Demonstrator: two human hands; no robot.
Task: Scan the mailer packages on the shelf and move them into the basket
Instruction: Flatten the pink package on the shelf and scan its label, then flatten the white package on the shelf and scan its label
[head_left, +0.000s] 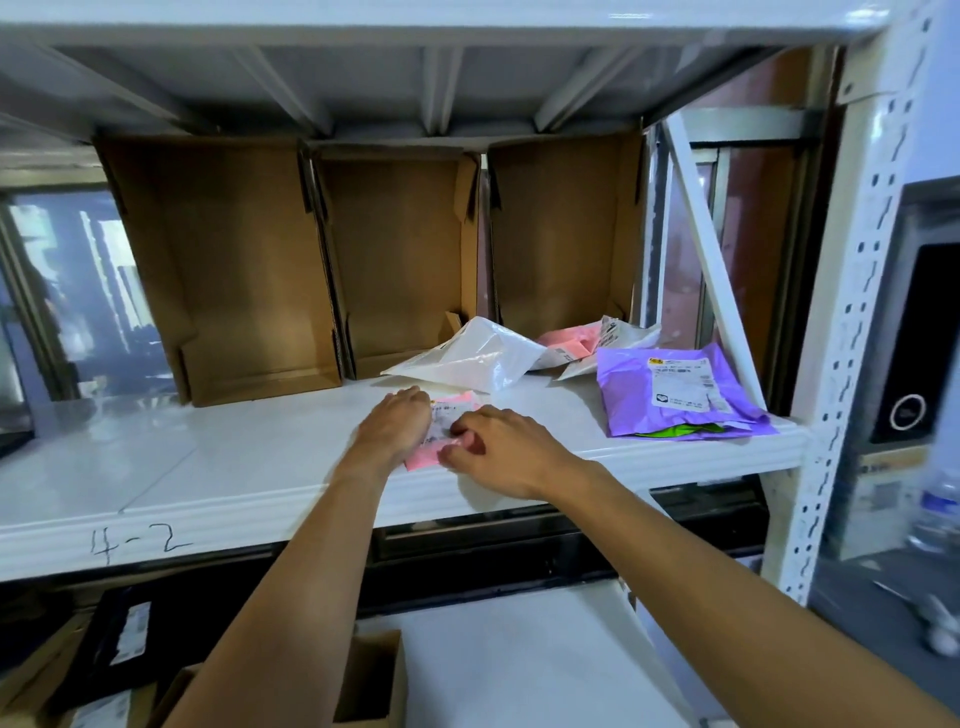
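white metal shelf (208, 467) (front lip marked "4-2"): three open cardboard bins (234, 270) stand along the back. purple mailer (670, 395) lies at the right end, white mailer (478, 358) behind centre. small pink mailer (418, 460) lies flat near the front edge. left hand (397, 423) rests on its left part, fingers bent down; grip cannot be determined. right hand (506, 454) pinches its near right edge.

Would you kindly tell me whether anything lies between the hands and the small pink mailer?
Nothing visible does: the left hand and right hand touch the pink mailer at the front edge of the shelf. The white mailer lies behind it, not over it. The basket is out of view.
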